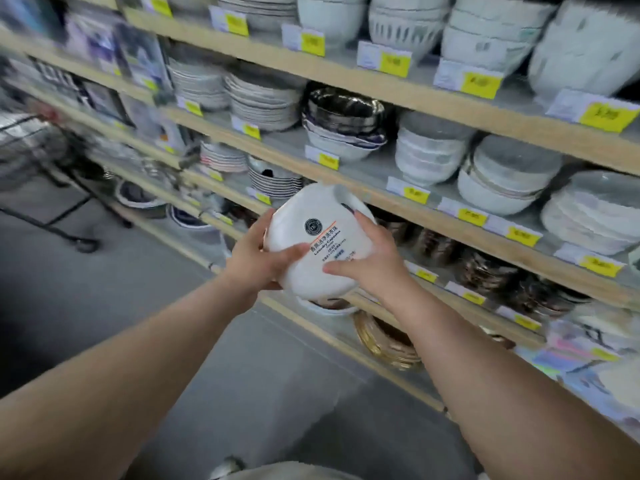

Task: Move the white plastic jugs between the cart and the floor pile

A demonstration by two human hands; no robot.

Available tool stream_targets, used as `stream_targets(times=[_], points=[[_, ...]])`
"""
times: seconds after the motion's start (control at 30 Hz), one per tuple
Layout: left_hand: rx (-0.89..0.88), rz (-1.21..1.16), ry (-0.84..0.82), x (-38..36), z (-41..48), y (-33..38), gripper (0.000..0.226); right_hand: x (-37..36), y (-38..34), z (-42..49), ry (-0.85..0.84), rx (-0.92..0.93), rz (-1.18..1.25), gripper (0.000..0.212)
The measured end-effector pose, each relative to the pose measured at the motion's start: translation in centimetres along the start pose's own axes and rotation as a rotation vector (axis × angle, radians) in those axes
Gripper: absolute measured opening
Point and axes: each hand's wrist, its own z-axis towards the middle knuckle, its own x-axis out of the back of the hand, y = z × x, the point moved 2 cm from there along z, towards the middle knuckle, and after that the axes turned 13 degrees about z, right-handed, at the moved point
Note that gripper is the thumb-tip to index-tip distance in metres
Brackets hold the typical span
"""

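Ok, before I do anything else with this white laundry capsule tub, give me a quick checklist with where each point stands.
1. Left hand holds the white tub: ok, thumb across its front.
2. Right hand holds the tub: ok, fingers curled round its right side.
3. Label readable: ok, "Laundry Capsules" faces the camera, tilted.
4. Tub clear of the stacked bowls: ok, held out in front of the wooden shelves.
5. Lid closed: cannot tell.
6. Trolley out of the way: ok, far left, apart from both arms.
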Motion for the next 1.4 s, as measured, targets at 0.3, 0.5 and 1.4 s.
stream_targets(times=[0.3, 0.5, 1.4], points=[[-0.001, -0.021, 0.308, 25.6, 2.1, -2.9, 0.052, -26.2, -7.0, 9.3, -0.32, 0.12, 0.028, 0.107], [0.028, -0.046, 0.534, 38.3, 3.1, -4.9, 0.06, -40.5, -10.9, 14.4, -0.526, 0.189, -0.01, 0.107], [0.138, -0.173, 1.046, 92.1, 17.7, -13.7, 0.083, -102.0, -24.8, 35.7, -1.079, 0.235, 0.05, 0.1]])
